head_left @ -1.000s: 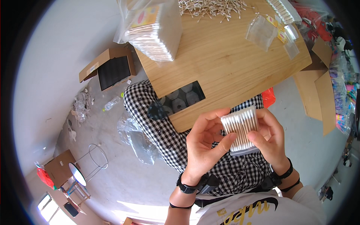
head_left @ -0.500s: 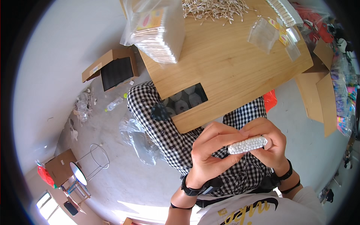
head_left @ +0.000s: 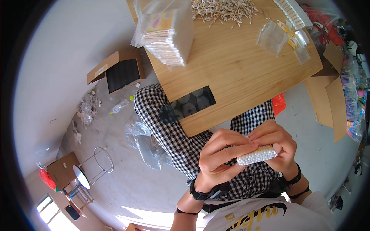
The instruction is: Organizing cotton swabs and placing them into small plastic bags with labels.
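Between my two hands, above my lap, is a small pack of cotton swabs (head_left: 256, 157), its white tips facing me and a bit of yellow showing on top. My left hand (head_left: 221, 158) grips the pack's left end, fingers over the top and thumb beneath. At the other end my right hand (head_left: 278, 144) is closed on it, with the fingertips of both hands close together at the upper edge. On the wooden table (head_left: 231, 77) stands a big clear bag of stacked swab packs (head_left: 165, 36). Loose cotton swabs (head_left: 223, 9) lie heaped at its far side.
Empty clear sachets (head_left: 271, 37) lie on the table's right side, near a row of filled packs (head_left: 290, 13). A dark rectangular panel (head_left: 192, 102) sits at the near left corner. Cardboard boxes (head_left: 325, 100) flank the table; clear plastic wrap (head_left: 144, 142) lies on the floor.
The swab pack has tilted, so some of its yellow upper face now shows. My left fingers have shifted over its top edge. Both hands still hold it.
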The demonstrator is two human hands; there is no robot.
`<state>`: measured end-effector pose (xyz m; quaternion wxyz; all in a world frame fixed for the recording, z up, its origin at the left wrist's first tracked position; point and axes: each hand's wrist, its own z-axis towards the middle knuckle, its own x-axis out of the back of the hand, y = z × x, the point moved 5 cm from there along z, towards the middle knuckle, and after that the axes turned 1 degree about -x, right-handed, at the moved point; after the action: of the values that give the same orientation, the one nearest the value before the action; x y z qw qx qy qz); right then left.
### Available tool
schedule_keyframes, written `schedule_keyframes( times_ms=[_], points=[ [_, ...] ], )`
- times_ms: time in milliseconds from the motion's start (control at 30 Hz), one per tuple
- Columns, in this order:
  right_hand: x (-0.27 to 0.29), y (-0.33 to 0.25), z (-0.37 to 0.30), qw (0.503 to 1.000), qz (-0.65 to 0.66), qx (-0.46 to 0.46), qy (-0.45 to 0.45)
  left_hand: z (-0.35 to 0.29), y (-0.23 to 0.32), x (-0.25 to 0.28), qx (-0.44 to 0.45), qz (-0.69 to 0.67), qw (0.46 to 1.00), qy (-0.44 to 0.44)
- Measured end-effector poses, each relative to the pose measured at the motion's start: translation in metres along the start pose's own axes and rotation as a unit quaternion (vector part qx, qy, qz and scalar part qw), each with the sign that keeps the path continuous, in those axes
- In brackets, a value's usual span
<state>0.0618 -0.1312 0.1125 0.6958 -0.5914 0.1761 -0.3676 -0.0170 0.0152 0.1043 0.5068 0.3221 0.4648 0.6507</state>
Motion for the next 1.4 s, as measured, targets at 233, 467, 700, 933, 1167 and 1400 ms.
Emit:
schedule_keyframes(
  times_ms=[233,467,700,933,1167,1400],
  points=[
    [0.015,-0.023,0.016,0.998,-0.058,0.034,-0.012,0.021,0.024,-0.004,0.086,0.012,0.996,0.02],
    [0.028,-0.053,0.06,0.997,0.04,-0.066,-0.016,0.05,0.075,0.004,-0.001,0.097,0.993,0.062],
    [0.029,-0.06,0.098,0.981,0.179,-0.066,-0.033,0.069,0.1,0.015,-0.009,0.092,0.979,0.182],
    [0.006,-0.075,0.122,0.952,0.274,-0.134,-0.019,0.082,0.135,0.012,-0.089,0.241,0.948,0.188],
    [-0.005,-0.047,0.114,0.834,0.509,-0.213,-0.031,0.086,0.114,-0.002,-0.059,0.127,0.96,0.243],
    [-0.006,-0.074,0.12,0.868,0.461,-0.182,0.04,0.091,0.092,0.01,0.087,-0.102,0.956,0.26]
  ],
)
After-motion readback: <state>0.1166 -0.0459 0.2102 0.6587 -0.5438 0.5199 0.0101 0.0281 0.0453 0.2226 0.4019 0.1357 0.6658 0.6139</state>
